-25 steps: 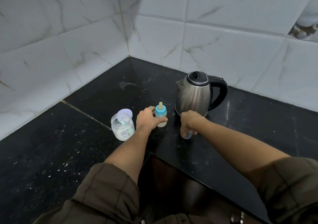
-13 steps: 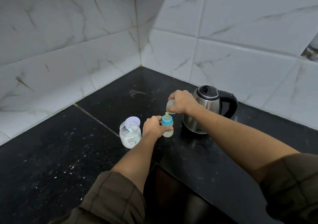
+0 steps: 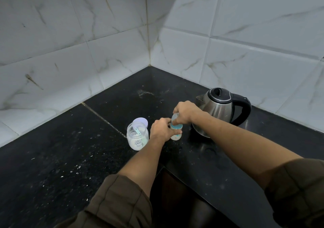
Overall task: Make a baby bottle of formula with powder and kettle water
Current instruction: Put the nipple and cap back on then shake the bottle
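Note:
A small baby bottle with a blue collar stands on the black counter, pale liquid in it. My left hand grips the bottle's body. My right hand holds a clear cap down over the bottle's top, hiding the teat. An open clear jar of white powder with a blue scoop inside stands just left of my left hand, its pale lid behind it. A steel kettle with a black lid and handle stands right of the bottle.
White marble-look tiled walls meet in a corner behind the counter. The counter's inner edge drops to a dark gap near my body. White specks of powder lie scattered on the counter at the left.
My right hand lifted the clear cap from the counter beside the kettle and brought it down onto the bottle's top. My left hand stayed on the bottle.

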### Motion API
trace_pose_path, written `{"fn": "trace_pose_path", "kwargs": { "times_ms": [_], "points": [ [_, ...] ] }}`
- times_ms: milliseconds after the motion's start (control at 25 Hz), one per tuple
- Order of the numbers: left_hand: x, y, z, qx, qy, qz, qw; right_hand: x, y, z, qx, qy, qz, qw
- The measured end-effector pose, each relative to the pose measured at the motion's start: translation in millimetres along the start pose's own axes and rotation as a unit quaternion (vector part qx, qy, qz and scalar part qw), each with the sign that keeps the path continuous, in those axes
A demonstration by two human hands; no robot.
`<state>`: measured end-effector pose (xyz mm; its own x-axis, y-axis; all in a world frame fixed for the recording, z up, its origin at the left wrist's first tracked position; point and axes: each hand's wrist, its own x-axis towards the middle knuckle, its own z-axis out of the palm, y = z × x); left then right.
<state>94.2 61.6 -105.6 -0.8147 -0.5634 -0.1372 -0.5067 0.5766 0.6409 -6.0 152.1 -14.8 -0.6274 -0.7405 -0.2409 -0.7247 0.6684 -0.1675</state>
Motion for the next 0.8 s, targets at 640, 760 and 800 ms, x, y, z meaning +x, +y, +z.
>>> {"fn": "trace_pose_path", "kwargs": {
  "times_ms": [640, 760, 800],
  "points": [
    [0.8, 1.0, 0.8, 0.024, 0.022, 0.011, 0.999, 6.4, -7.8, 4.9, -0.096, 0.001, -0.033, 0.995],
    [-1.7, 5.8, -2.0, 0.032, 0.020, 0.013, 0.999, 3.3, 0.9, 7.3, -0.072, -0.002, -0.038, 0.997],
    [-2.1, 6.9, -3.4, 0.032, 0.019, 0.015, 0.999, 3.6, 6.9, 10.9, -0.055, -0.003, -0.043, 0.998]
  ]
}}
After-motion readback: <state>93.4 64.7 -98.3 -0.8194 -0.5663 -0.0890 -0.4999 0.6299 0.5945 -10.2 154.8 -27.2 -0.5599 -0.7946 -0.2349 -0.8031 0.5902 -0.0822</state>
